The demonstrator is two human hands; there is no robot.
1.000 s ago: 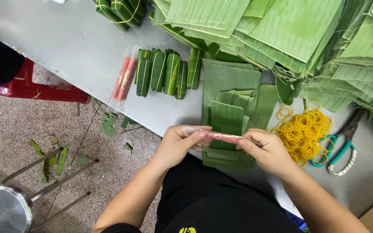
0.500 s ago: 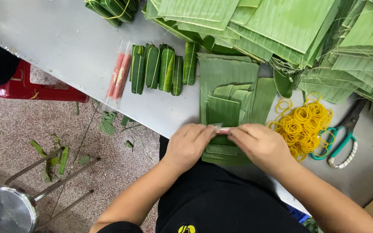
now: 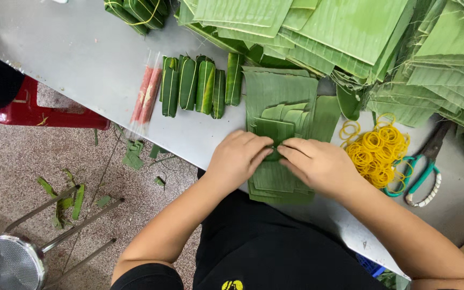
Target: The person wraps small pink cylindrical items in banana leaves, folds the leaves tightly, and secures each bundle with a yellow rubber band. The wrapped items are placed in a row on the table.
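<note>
Grey worktable (image 3: 71,59) seen from above, with no bin or tray on it: the materials lie loose on its surface. A heap of cut banana leaves (image 3: 350,37) fills the far edge; a row of leaf-wrapped rolls (image 3: 197,86) lies beside two pink sticks in clear wrap (image 3: 147,94). A pile of yellow rubber bands (image 3: 377,150) sits to the right, next to teal-handled scissors (image 3: 422,172). At centre, a stack of small leaf pieces (image 3: 280,113) lies flat near the table's front edge. The left hand (image 3: 237,158) and right hand (image 3: 320,164) rest palm-down on this stack, fingertips meeting at the middle (whatever lies beneath them is hidden), fingers curled and pressing on the folded leaf.
</note>
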